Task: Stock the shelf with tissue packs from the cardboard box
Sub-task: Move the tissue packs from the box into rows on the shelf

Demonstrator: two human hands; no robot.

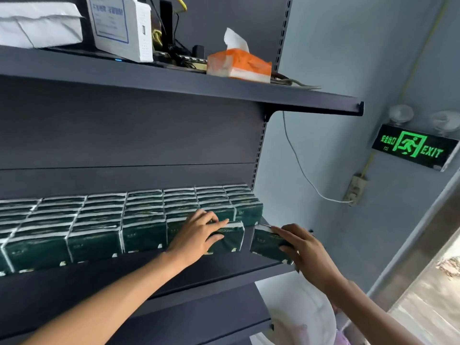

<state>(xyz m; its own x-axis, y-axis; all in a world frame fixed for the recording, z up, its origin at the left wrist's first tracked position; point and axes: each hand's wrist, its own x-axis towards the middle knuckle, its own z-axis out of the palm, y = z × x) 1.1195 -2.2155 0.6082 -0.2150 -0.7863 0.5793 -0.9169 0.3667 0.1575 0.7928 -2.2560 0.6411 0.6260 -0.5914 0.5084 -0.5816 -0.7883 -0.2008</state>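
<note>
Head view: a person faces a dark grey shelf (204,275) and reaches toward it with both bare arms. Rows of dark green tissue packs (104,220) stand upright on the shelf, packed tight from the left edge to near the right edge and back to the rear panel.

The left hand (199,232) rests on the front pack (230,236) of the row near the right end. Its fingers (216,224) curl over the pack's top edge and the thumb lies against its front face, so the hand holds this pack where it stands on the shelf.

The right hand (302,249) holds a second pack (267,242) at the shelf's front right corner, just beside the first and tilted. Its fingers lie along the pack's top and right side, gripping it. Whether this pack touches the shelf, I cannot tell.

On the upper shelf (174,80) sit an orange tissue pack (240,63) with a sheet sticking up, a white box (122,28) and tangled cables. On the blue wall to the right hangs a lit green exit sign (414,146), with a wall socket (356,189) below it. The cardboard box is out of view.
</note>
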